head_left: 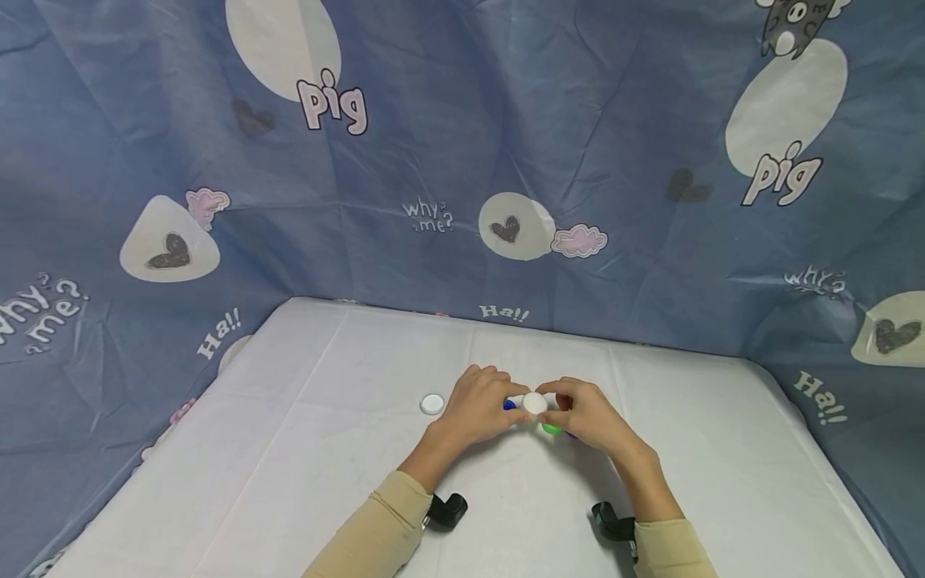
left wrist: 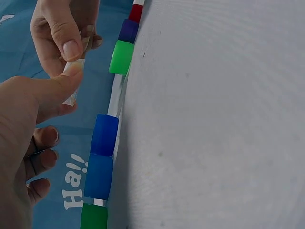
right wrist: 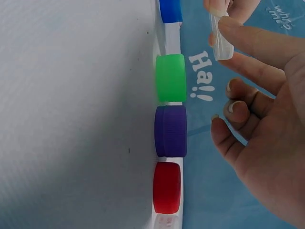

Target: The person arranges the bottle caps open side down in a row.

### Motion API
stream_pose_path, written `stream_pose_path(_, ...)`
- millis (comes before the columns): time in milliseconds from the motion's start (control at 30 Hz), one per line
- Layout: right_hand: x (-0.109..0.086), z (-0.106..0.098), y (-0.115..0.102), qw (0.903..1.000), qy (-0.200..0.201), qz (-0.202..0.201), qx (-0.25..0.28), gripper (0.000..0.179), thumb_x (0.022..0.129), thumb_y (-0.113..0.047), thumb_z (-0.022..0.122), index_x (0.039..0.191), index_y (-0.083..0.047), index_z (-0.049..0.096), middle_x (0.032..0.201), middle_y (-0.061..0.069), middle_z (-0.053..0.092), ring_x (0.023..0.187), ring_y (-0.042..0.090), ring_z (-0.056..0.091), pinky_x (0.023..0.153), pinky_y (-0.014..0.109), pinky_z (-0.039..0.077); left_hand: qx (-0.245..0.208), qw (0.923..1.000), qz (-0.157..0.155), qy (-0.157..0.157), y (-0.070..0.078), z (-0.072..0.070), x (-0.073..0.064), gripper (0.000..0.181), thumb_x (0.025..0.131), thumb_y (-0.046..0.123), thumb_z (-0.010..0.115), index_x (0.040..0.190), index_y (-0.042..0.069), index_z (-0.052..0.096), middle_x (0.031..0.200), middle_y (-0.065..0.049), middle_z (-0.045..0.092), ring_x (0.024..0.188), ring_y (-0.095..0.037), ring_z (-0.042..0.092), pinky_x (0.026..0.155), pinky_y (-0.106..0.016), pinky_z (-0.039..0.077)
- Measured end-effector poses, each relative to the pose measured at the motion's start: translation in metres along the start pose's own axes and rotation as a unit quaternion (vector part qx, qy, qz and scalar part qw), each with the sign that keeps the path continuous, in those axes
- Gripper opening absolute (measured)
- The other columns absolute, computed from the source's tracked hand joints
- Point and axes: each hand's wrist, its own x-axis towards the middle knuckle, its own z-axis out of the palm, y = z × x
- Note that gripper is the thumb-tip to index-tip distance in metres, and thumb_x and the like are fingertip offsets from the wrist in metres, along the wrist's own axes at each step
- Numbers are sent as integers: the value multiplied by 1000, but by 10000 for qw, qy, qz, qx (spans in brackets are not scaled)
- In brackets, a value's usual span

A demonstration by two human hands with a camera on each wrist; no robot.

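The left hand and right hand both pinch a white round plastic cap, raised above the white cloth-covered table near a bright green round cap.

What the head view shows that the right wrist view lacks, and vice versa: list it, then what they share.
Only head: the white disc lying apart on the left, both sleeves, "pig" lettering.
Only right wrist: the red cap and, at the bottom edge, part of a ribbed cap.
Both: left hand and right hand pinching the white cap, plus the green cap and a blue cap.
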Motion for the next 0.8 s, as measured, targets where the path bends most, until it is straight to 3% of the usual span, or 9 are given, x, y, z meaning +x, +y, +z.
stream_pose_path(800,3,8,2,9993,-97,206,-295,34,82,-15,79,115,-8,73,69,-1,45,62,12,39,56,24,34,-7,9996,-160,-237,4,2,0,46,80,63,71,115,34,75,93,11,71,82,-10,58,76,-27,41)
